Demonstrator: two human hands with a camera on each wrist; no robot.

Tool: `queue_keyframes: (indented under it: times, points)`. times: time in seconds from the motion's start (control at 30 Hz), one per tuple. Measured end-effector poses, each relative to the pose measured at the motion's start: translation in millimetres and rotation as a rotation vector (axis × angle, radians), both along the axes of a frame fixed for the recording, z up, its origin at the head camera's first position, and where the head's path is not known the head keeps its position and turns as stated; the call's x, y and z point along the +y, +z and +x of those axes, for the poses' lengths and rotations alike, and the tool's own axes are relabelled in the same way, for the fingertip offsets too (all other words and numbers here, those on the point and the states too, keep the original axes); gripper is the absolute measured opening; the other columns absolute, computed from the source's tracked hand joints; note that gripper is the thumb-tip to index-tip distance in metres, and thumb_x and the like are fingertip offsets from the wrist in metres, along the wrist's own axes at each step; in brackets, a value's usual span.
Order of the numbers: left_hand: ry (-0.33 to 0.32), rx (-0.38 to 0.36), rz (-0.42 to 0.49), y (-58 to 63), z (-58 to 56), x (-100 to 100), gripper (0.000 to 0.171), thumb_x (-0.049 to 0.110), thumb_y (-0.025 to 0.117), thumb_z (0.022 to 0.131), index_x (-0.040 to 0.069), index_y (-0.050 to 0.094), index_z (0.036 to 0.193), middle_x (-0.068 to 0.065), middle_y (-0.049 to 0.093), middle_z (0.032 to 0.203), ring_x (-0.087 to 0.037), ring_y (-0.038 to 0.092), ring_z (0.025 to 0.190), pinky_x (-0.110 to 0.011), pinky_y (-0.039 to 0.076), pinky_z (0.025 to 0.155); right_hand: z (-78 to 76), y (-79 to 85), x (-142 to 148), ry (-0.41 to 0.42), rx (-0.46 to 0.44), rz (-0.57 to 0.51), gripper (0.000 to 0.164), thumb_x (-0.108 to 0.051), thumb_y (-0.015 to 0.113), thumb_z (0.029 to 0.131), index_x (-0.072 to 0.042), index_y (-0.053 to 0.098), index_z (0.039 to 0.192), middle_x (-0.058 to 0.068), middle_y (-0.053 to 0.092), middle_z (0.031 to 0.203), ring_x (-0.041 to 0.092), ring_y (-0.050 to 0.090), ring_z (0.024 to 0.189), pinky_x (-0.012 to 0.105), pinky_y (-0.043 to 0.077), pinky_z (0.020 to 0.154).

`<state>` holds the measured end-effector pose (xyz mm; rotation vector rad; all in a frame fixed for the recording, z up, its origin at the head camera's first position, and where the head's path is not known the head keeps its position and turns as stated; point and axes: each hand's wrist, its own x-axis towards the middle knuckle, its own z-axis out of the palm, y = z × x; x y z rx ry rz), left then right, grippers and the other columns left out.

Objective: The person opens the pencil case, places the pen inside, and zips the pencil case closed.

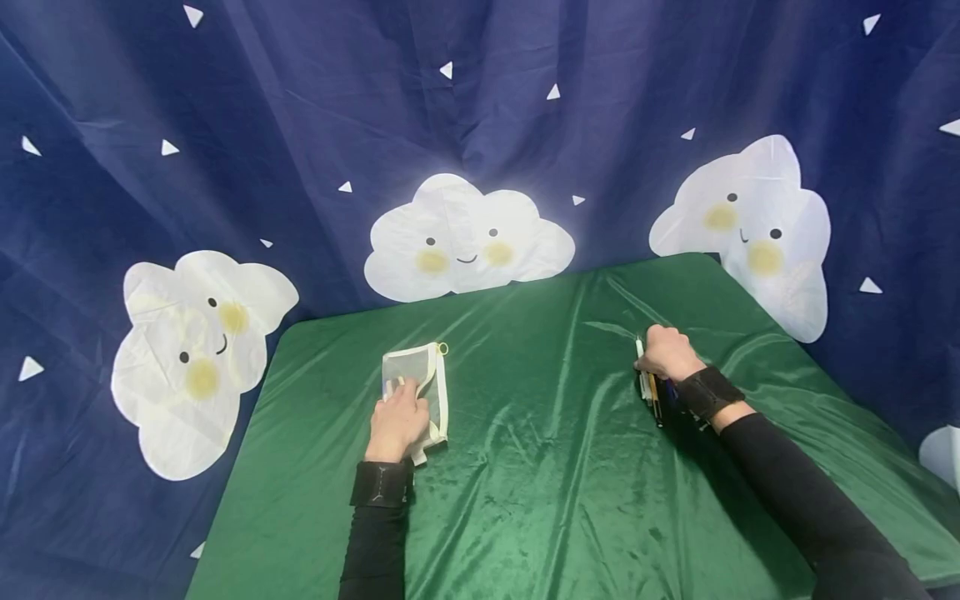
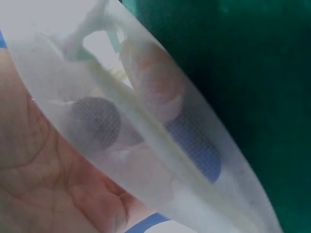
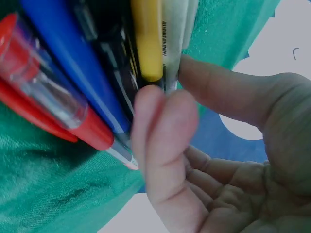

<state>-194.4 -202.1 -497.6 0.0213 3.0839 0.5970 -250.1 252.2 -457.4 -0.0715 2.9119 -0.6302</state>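
My left hand holds a cream-edged mesh zip pouch on the left part of the green cloth. Through the mesh, the left wrist view shows a blurred blue shape and a dark round shape. Toward the right, my right hand grips a bunch of pens at one end, thumb on one side and curled fingers on the other. In the right wrist view these include a blue pen, a yellow pen, a white pen with a barcode and a red-and-clear pen.
Wrinkled green cloth covers the table. A dark blue curtain with smiling white clouds and small triangles hangs behind and along both sides. Black bands circle both wrists.
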Motion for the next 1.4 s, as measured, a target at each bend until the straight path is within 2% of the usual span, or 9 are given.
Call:
queue_keyframes:
  times: [0.2, 0.4, 0.83, 1.03, 1.13, 1.2, 1.27, 1.33, 1.4]
  points:
    - [0.002, -0.004, -0.005, -1.0, 0.7, -0.5, 0.043, 0.022, 0.043, 0.099, 0.005, 0.052, 0.137, -0.021, 0.06, 0.141, -0.049, 0.056, 0.128, -0.063, 0.042, 0.105, 0.3, -2.3, -4.6, -0.009, -0.094, 0.026, 0.029, -0.015, 0.069, 0.088, -0.007, 0.052, 0.065, 0.002, 0.049, 0.054, 0.016, 0.055, 0.048, 0.027, 0.046, 0.048]
    - [0.0, -0.019, 0.001, -2.0, 0.4, 0.4, 0.044, 0.023, 0.042, 0.099, 0.005, 0.051, 0.138, -0.021, 0.058, 0.143, -0.05, 0.054, 0.13, -0.063, 0.041, 0.106, 0.5, -0.4, -8.4, -0.012, -0.093, 0.043, 0.015, -0.009, 0.06, 0.085, -0.003, 0.057, 0.072, 0.01, 0.06, 0.062, 0.019, 0.062, 0.05, 0.03, 0.05, 0.054]
    - [0.021, -0.028, 0.013, -0.9, 0.2, -1.7, 0.046, 0.024, 0.042, 0.099, 0.007, 0.05, 0.141, -0.019, 0.055, 0.148, -0.049, 0.052, 0.134, -0.062, 0.04, 0.109, -6.9, 13.2, 4.7, -0.044, -0.152, -0.165, 0.018, -0.011, 0.046, 0.086, -0.007, 0.055, 0.071, 0.009, 0.064, 0.062, 0.021, 0.066, 0.054, 0.034, 0.058, 0.056]
    - [0.016, -0.018, 0.015, -0.8, 0.8, -1.6, 0.045, 0.024, 0.043, 0.099, 0.006, 0.051, 0.14, -0.02, 0.056, 0.146, -0.049, 0.053, 0.132, -0.063, 0.041, 0.107, -16.0, 26.8, 17.2, -0.016, -0.134, -0.308, 0.031, -0.007, 0.039, 0.092, -0.018, 0.038, 0.062, -0.004, 0.04, 0.061, 0.014, 0.055, 0.055, 0.037, 0.063, 0.067]
    - [0.013, -0.02, 0.014, -1.4, 1.0, -1.1, 0.045, 0.024, 0.043, 0.099, 0.006, 0.051, 0.139, -0.02, 0.057, 0.146, -0.049, 0.053, 0.132, -0.062, 0.041, 0.106, -19.4, 34.1, 23.4, -0.004, -0.131, -0.356, 0.033, -0.006, 0.04, 0.095, -0.017, 0.039, 0.063, -0.006, 0.039, 0.065, 0.01, 0.045, 0.054, 0.032, 0.06, 0.064]
    - [0.013, -0.023, 0.012, -1.8, 1.0, -1.1, 0.045, 0.024, 0.043, 0.099, 0.006, 0.051, 0.139, -0.02, 0.057, 0.146, -0.049, 0.053, 0.132, -0.062, 0.041, 0.107, -21.7, 38.4, 26.4, -0.002, -0.119, -0.375, 0.029, -0.006, 0.04, 0.098, -0.008, 0.046, 0.07, -0.005, 0.045, 0.068, 0.009, 0.043, 0.055, 0.029, 0.054, 0.059]
    - [0.013, -0.028, 0.009, -2.2, 0.7, -1.5, 0.045, 0.024, 0.042, 0.099, 0.006, 0.051, 0.14, -0.02, 0.056, 0.146, -0.049, 0.053, 0.132, -0.062, 0.041, 0.107, -24.6, 41.9, 29.1, -0.004, -0.105, -0.406, 0.024, -0.007, 0.038, 0.101, 0.008, 0.055, 0.091, 0.0, 0.057, 0.073, 0.008, 0.046, 0.055, 0.028, 0.048, 0.055]
    - [0.013, -0.029, 0.007, -2.3, 0.2, -2.0, 0.045, 0.023, 0.042, 0.099, 0.006, 0.051, 0.14, -0.02, 0.056, 0.147, -0.05, 0.053, 0.132, -0.063, 0.04, 0.107, -27.7, 44.6, 30.6, -0.004, -0.089, -0.441, 0.031, -0.008, 0.036, 0.104, 0.018, 0.047, 0.118, 0.01, 0.066, 0.083, 0.008, 0.05, 0.056, 0.028, 0.044, 0.053]
    - [0.012, -0.033, 0.01, -2.0, -0.3, -2.1, 0.046, 0.024, 0.042, 0.099, 0.006, 0.05, 0.141, -0.02, 0.056, 0.147, -0.05, 0.052, 0.133, -0.063, 0.04, 0.108, -30.3, 46.4, 30.8, -0.004, -0.059, -0.476, 0.043, -0.008, 0.034, 0.106, 0.018, 0.028, 0.14, 0.024, 0.07, 0.1, 0.008, 0.057, 0.062, 0.028, 0.044, 0.052]
